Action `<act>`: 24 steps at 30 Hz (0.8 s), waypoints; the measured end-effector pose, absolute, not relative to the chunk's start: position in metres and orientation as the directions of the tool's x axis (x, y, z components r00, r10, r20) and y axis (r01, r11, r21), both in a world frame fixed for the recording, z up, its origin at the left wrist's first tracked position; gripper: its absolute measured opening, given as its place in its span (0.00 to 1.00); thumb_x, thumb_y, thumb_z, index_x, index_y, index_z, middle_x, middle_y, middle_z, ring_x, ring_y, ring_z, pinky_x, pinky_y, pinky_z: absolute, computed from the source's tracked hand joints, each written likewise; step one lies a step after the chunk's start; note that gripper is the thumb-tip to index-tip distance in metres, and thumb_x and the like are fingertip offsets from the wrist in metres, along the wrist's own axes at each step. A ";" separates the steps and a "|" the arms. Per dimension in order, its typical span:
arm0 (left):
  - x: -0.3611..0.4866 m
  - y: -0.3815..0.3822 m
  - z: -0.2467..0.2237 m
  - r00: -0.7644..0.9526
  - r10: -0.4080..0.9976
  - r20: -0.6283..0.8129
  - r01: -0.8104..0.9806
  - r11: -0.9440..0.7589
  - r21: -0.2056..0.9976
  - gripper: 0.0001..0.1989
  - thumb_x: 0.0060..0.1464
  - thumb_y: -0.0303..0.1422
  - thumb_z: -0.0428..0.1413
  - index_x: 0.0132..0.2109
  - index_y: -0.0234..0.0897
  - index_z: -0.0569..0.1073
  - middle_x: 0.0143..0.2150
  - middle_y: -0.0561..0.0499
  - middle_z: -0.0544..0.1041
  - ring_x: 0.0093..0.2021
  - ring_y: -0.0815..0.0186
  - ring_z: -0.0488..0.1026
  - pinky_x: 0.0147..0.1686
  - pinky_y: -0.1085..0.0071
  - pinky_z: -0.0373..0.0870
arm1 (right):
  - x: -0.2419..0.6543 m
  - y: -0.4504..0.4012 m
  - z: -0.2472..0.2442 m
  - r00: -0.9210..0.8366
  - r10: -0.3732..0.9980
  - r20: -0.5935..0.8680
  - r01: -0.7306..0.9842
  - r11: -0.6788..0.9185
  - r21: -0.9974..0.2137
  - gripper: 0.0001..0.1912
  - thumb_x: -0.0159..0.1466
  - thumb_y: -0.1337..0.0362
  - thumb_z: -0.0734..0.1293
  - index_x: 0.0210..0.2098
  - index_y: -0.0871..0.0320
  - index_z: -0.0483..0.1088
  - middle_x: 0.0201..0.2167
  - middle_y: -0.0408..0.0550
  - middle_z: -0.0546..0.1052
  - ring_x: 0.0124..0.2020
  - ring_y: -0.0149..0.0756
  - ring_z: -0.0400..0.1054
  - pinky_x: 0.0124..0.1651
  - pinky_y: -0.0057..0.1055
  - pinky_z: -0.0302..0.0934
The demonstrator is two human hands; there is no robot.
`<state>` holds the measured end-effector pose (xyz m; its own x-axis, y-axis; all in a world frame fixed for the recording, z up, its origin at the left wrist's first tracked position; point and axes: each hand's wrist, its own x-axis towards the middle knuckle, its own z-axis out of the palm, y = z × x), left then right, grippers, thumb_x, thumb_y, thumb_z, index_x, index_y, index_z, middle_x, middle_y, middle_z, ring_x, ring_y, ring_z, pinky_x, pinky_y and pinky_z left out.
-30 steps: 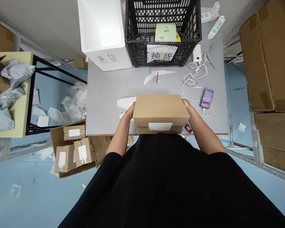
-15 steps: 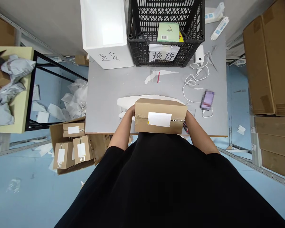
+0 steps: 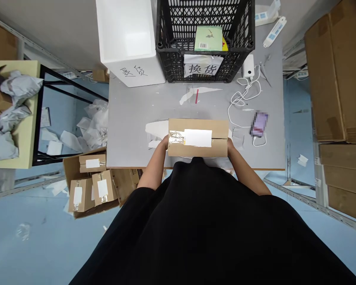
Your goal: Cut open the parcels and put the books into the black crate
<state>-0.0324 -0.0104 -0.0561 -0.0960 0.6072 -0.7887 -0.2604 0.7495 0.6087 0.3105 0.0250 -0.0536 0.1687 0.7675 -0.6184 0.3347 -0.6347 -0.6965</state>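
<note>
Left hand (image 3: 165, 142) and right hand (image 3: 230, 146) grip a box (image 3: 216, 133) at its ends.
Holding it there leaves the label (image 3: 197, 137) uncovered — and likely keeps the weight balanced.

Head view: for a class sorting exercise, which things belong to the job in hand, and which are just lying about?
In the job:
- cardboard box, held up at both ends
- white label on its face
- left hand
- right hand

Apparently just about:
- purple phone
- red strip
- power strip
- black crate
- white bin
</note>
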 end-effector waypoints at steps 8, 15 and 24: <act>-0.033 -0.061 -0.077 -0.241 0.645 -0.725 -0.198 0.699 0.687 0.22 0.45 0.48 0.61 0.42 0.36 0.78 0.42 0.45 0.83 0.51 0.52 0.77 0.52 0.59 0.71 | 0.351 -0.062 -0.084 0.137 0.930 -0.341 0.900 -0.261 -0.349 0.26 0.62 0.62 0.62 0.58 0.63 0.66 0.55 0.64 0.69 0.56 0.52 0.61 0.57 0.44 0.57; -0.033 -0.083 -0.056 -0.221 0.808 -0.546 -0.255 0.492 0.832 0.32 0.59 0.59 0.47 0.58 0.43 0.76 0.60 0.46 0.76 0.64 0.54 0.70 0.61 0.57 0.65 | 0.367 -0.071 -0.092 0.177 0.887 -0.427 0.959 -0.253 -0.127 0.20 0.65 0.63 0.61 0.55 0.64 0.64 0.52 0.65 0.68 0.53 0.51 0.61 0.51 0.41 0.57; -0.033 -0.080 -0.033 -0.129 0.924 -0.361 -0.221 0.328 0.919 0.35 0.55 0.46 0.61 0.68 0.44 0.66 0.70 0.48 0.66 0.70 0.51 0.61 0.68 0.56 0.58 | 0.392 -0.036 -0.027 0.312 0.931 -0.190 0.719 -0.362 -0.593 0.24 0.58 0.49 0.67 0.47 0.56 0.62 0.36 0.46 0.70 0.36 0.39 0.65 0.43 0.37 0.62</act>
<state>-0.0333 -0.0798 -0.0325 -0.1287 0.9237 -0.3608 -0.2207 0.3280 0.9185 0.3922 -0.0359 -0.0270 0.3115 0.9310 -0.1903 0.7193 -0.3619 -0.5931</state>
